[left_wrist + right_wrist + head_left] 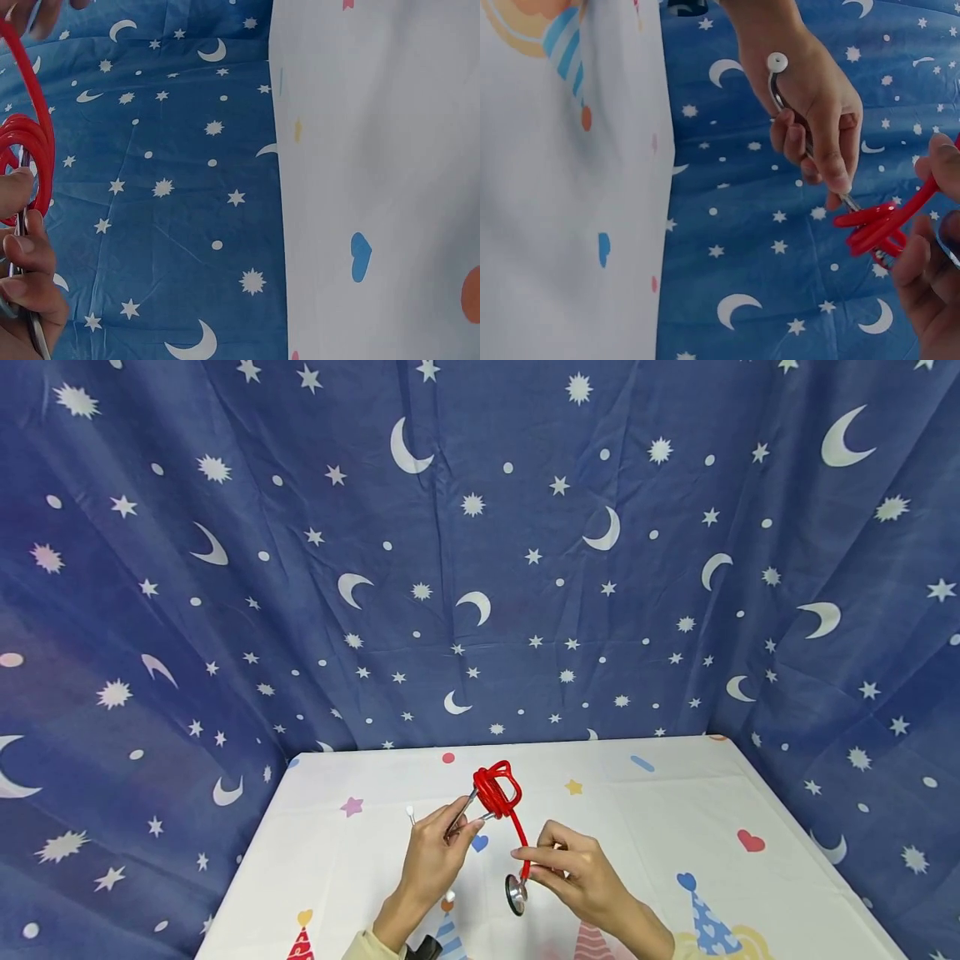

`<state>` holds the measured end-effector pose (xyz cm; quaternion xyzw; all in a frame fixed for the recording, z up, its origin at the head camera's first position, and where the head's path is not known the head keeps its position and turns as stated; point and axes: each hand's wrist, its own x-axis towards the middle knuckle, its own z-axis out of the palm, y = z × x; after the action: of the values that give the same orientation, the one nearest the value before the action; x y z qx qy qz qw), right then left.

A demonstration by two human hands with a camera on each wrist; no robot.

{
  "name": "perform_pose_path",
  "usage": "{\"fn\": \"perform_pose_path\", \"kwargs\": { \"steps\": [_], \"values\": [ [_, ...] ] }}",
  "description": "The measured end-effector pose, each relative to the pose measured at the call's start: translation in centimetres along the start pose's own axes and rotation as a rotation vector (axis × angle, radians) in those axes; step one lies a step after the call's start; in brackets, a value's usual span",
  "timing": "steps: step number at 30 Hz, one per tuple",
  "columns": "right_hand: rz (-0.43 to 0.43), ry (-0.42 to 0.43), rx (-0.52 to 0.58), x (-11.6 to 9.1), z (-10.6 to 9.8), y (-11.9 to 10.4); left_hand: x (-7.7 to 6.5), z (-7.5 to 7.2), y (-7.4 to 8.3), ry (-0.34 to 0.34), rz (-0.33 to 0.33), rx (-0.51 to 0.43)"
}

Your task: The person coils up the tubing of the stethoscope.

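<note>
A stethoscope with red tubing is held above the white tabletop. The tubing is wound in several loops round its metal ear tubes. My left hand grips the ear tubes below the coil, and a white eartip sticks out past that hand in the right wrist view. With thumb and fingers my right hand pinches the free end of the tubing, just above the round metal chest piece, which hangs down. In the left wrist view, the coil and left hand are partly cut off by the frame edge.
The table wears a white cloth printed with hearts, stars and party hats. Behind it and along both sides hangs a blue curtain with moons and stars. A black device sits at the left wrist.
</note>
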<state>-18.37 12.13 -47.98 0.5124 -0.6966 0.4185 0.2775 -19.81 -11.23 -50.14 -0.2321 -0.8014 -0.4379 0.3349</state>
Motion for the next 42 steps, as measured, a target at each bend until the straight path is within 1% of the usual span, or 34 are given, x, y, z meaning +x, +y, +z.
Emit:
{"fn": "perform_pose_path", "kwargs": {
  "steps": [2, 5, 8, 12, 15, 18, 23, 26, 29, 32, 37, 40, 42],
  "values": [
    [-0.012, 0.019, -0.034, 0.3, 0.0, -0.1, 0.0, 0.1, 0.0, -0.005, 0.007, 0.009],
    [-0.026, 0.028, -0.038, 0.6, 0.0, -0.2, 0.0, 0.2, 0.0, 0.0, 0.02, 0.025],
    [-0.032, 0.047, -0.009, 0.7, 0.0, -0.1, 0.0, 0.3, 0.1, -0.001, 0.035, 0.046],
    [-0.006, 0.092, 0.068, 0.6, 0.0, -0.1, -0.2, 0.3, 0.1, -0.019, 0.077, 0.065],
    [0.032, 0.124, 0.138, 0.8, -0.2, -0.4, -0.2, 0.3, 0.0, -0.031, 0.108, 0.066],
    [0.073, 0.158, 0.204, 1.2, -0.3, -0.9, -0.2, 0.3, 0.0, -0.038, 0.116, 0.065],
    [0.161, 0.202, 0.296, 2.0, -0.7, -2.0, -0.3, 0.5, 0.0, -0.058, 0.111, 0.069],
    [0.217, 0.199, 0.335, 1.7, -0.4, -1.8, -0.4, 0.5, 0.1, -0.06, 0.106, 0.073],
    [0.267, 0.185, 0.356, 0.9, 0.1, -1.0, -0.3, 0.5, 0.3, -0.054, 0.109, 0.079],
    [0.326, 0.173, 0.347, 0.3, 0.5, -0.6, -0.3, 0.5, 0.4, -0.055, 0.114, 0.093],
    [0.443, 0.168, 0.337, 0.2, 0.6, -0.7, -0.3, 0.6, 0.4, -0.035, 0.134, 0.112],
    [0.474, 0.172, 0.347, 0.5, 0.6, -0.9, -0.4, 0.8, 0.5, -0.018, 0.146, 0.118],
    [0.475, 0.175, 0.354, 0.6, 0.6, -0.9, -0.4, 0.8, 0.5, -0.015, 0.147, 0.123]
  ]
}}
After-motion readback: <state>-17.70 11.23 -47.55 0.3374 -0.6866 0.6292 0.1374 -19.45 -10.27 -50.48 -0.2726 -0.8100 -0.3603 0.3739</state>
